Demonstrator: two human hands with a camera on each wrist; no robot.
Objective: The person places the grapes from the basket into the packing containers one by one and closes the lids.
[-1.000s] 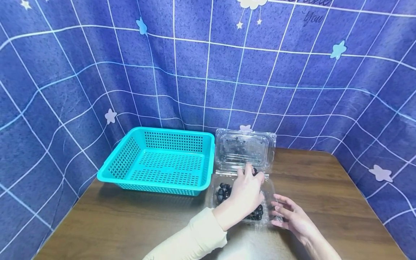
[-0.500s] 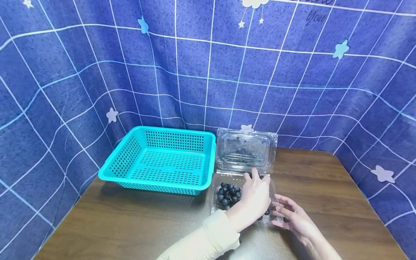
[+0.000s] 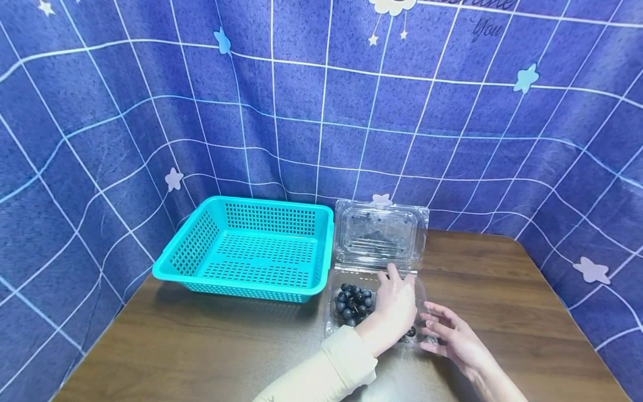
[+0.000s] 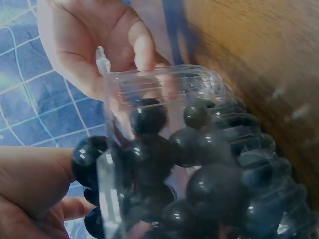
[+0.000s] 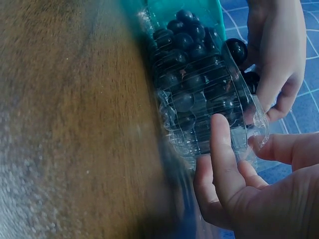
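Note:
A clear plastic clamshell box (image 3: 329, 321) sits with its lid (image 3: 382, 229) raised against the curtain. Dark grapes (image 3: 353, 301) lie clustered in its left part. My left hand (image 3: 396, 304) reaches down into the right part; in the left wrist view, its thumb and fingers (image 4: 75, 206) grip dark grapes (image 4: 89, 157) at the box's rim. From the head its fingertips' hold is partly hidden. My right hand (image 3: 454, 338) rests along the box's right side, the fingers (image 5: 222, 134) fairly straight against the outer wall and the thumb at the rim.
A turquoise perforated basket (image 3: 241, 290) with nothing in it stands left of the box, close beside it. The brown wooden table (image 3: 482, 268) meets a blue gridded curtain (image 3: 291, 134) at the back and both sides.
My left hand has moved slightly right and down into the box, uncovering more grapes on the left. My right hand stays at the box's side.

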